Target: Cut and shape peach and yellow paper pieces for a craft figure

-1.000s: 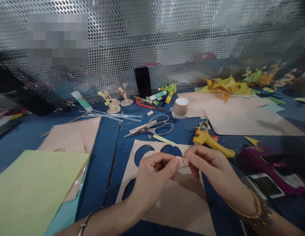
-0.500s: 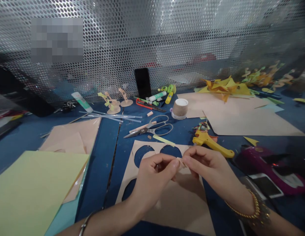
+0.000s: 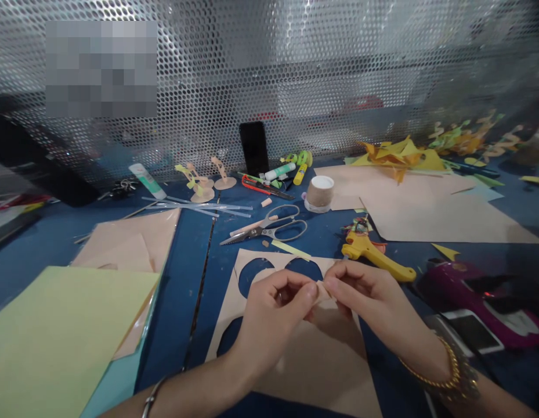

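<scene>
My left hand (image 3: 280, 302) and my right hand (image 3: 367, 296) meet at the fingertips, each pinching a small folded piece of beige paper (image 3: 323, 292). Much of the piece is hidden by the fingers. Below them lies a beige paper sheet (image 3: 313, 366) with several round holes cut out of it. Scissors (image 3: 269, 225) rest with blades closed just beyond the sheet, beside a thin yellow paper strip (image 3: 290, 249). To the right of the sheet, near my right hand, is a yellow hot glue gun (image 3: 376, 258).
Pale yellow sheets (image 3: 69, 331) lie at left. Clear glue sticks (image 3: 199, 206), small paper figures (image 3: 202, 188), a leaning phone (image 3: 254, 148), a red cutter (image 3: 260, 186) and a tape roll (image 3: 320, 194) stand farther back. A magenta device (image 3: 465, 287) and a white phone (image 3: 471, 331) lie right.
Both hands stay in nearly the same place. The small paper piece is turned slightly between the fingertips and shows a little more. The whole view has shifted slightly.
</scene>
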`<action>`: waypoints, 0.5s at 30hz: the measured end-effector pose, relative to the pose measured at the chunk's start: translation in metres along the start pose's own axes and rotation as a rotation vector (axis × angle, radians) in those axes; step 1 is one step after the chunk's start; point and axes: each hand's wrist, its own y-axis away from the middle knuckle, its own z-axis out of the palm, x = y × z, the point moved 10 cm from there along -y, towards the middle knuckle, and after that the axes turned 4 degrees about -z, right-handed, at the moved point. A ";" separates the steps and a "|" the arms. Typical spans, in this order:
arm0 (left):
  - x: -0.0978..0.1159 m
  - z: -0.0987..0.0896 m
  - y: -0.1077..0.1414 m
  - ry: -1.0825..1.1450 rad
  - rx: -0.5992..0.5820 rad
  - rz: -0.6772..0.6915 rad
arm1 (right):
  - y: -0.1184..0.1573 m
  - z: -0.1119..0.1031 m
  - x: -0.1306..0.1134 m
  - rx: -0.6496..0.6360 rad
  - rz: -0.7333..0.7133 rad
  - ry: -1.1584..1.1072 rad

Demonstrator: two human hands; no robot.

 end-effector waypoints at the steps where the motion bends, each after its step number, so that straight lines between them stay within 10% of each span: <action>1: 0.001 0.000 0.000 -0.008 -0.003 0.008 | 0.000 0.000 0.000 0.001 0.002 0.003; 15: -0.001 -0.003 0.000 0.008 0.028 0.004 | 0.001 -0.001 -0.001 0.008 -0.011 -0.015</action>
